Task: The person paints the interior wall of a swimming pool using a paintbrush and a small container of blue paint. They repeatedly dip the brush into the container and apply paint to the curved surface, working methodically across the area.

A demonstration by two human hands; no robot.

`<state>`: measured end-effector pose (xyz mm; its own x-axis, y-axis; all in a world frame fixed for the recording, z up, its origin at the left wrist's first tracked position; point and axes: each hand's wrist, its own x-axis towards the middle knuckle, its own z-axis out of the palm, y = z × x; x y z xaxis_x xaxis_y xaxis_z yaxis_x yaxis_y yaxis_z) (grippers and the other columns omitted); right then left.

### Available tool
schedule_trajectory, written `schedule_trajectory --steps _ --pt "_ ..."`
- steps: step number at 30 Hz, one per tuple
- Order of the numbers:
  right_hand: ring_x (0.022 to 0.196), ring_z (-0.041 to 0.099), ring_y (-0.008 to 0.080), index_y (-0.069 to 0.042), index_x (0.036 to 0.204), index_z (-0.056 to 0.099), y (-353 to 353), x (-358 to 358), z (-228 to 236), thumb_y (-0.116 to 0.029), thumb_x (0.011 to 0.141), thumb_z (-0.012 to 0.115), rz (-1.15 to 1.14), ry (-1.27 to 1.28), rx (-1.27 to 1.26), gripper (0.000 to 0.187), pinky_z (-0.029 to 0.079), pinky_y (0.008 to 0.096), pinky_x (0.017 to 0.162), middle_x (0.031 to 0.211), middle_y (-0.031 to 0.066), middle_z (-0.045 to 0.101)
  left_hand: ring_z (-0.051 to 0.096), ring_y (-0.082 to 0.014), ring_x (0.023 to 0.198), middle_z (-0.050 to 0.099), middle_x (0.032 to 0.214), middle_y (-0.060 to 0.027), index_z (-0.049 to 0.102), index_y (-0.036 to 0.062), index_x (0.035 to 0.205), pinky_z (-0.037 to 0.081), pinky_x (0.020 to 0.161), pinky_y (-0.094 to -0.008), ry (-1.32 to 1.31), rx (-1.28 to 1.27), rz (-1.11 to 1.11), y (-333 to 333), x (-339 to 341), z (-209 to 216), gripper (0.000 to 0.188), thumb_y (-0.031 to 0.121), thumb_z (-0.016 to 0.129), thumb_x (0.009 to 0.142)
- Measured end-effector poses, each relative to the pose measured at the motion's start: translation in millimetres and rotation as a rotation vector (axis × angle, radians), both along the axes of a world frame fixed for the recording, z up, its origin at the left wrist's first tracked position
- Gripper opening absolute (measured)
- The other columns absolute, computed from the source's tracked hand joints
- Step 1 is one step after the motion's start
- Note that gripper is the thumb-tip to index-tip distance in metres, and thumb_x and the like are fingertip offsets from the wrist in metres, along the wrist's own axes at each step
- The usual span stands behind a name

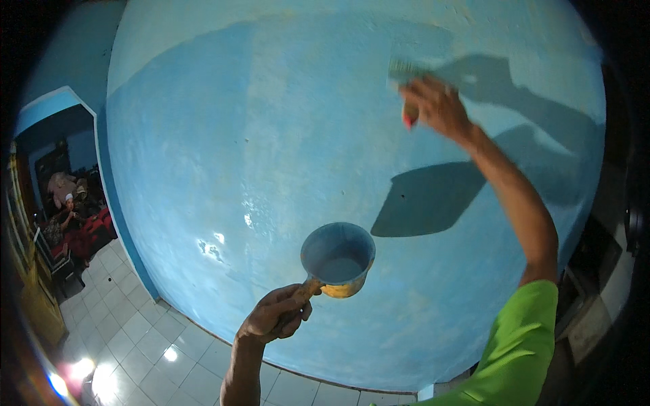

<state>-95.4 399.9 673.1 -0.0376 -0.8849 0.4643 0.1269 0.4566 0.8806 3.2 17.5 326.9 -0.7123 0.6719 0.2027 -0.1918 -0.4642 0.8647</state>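
Note:
My left hand (276, 314) is closed round the handle of a dipper (346, 291), a round scoop with a yellowish outside. It is held up in front of the wall, and its inside is coated blue-grey; how much liquid it holds is hard to tell. Higher up on the right, my right hand (443, 108) grips a paintbrush (409, 111) with a red-tipped handle. The brush's bristles, smeared by motion, are at the light blue wall (203, 149). A darker blue area spreads below a paler band along the wall's top. Wet shiny spots show lower left.
Pale floor tiles (139, 328) run along the wall's foot. At the left, a doorway (95, 135) opens on a room where a person (70, 211) sits near red seating. A yellow panel (37, 304) stands at the left edge. Dark furniture (589, 254) lies at the right.

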Motion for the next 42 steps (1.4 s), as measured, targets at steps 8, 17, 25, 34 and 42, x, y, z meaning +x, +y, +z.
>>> schedule_trajectory --steps 8,17,25,34,42 --pt "0.077 0.074 0.0223 -0.008 0.107 0.075 -40 9 48 -0.033 0.094 0.074 -0.162 -0.647 -0.588 0.028 0.058 0.0384 0.073 0.089 0.0097 0.077 0.042 -0.0021 0.040 0.061 0.075 -0.0052 0.055 -0.0084 0.130 0.035 0.034 -0.0175 -0.003 -0.037 0.001 5 7 5 0.043 0.026 0.058 0.104" --pt "0.096 0.070 0.0257 -0.019 0.120 0.065 -46 -19 -45 -0.010 0.091 0.068 0.007 -0.159 0.003 0.031 0.061 0.0425 0.085 0.108 0.0050 0.070 0.039 -0.0027 0.040 0.061 0.077 -0.0069 0.055 -0.0088 0.130 0.032 0.033 -0.0181 0.010 -0.005 0.038 5 12 -7 0.047 0.027 0.063 0.101" --pt "0.081 0.074 0.0192 -0.013 0.117 0.071 16 21 124 -0.036 0.099 0.068 0.041 -0.333 -0.720 0.029 0.061 0.0375 0.073 0.096 0.0076 0.076 0.039 -0.0018 0.040 0.060 0.073 -0.0038 0.055 -0.0088 0.130 0.032 0.033 -0.0178 0.042 -0.012 -0.009 18 1 -6 0.046 0.028 0.060 0.103" --pt "0.094 0.071 0.0238 -0.022 0.122 0.068 21 1 -60 -0.029 0.095 0.072 0.084 -0.170 0.011 0.028 0.058 0.0419 0.087 0.098 0.0068 0.073 0.041 -0.0013 0.040 0.060 0.074 -0.0046 0.055 -0.0079 0.127 0.033 0.033 -0.0176 0.038 -0.064 -0.007 14 -15 -29 0.044 0.029 0.059 0.104" --pt "0.085 0.074 0.0184 -0.008 0.109 0.072 63 4 78 -0.038 0.100 0.067 0.001 -0.238 -0.604 0.032 0.061 0.0359 0.079 0.093 0.0086 0.076 0.041 -0.0020 0.041 0.060 0.074 -0.0049 0.056 -0.0082 0.130 0.032 0.032 -0.0183 0.035 -0.075 -0.078 35 -41 -26 0.051 0.030 0.068 0.099"
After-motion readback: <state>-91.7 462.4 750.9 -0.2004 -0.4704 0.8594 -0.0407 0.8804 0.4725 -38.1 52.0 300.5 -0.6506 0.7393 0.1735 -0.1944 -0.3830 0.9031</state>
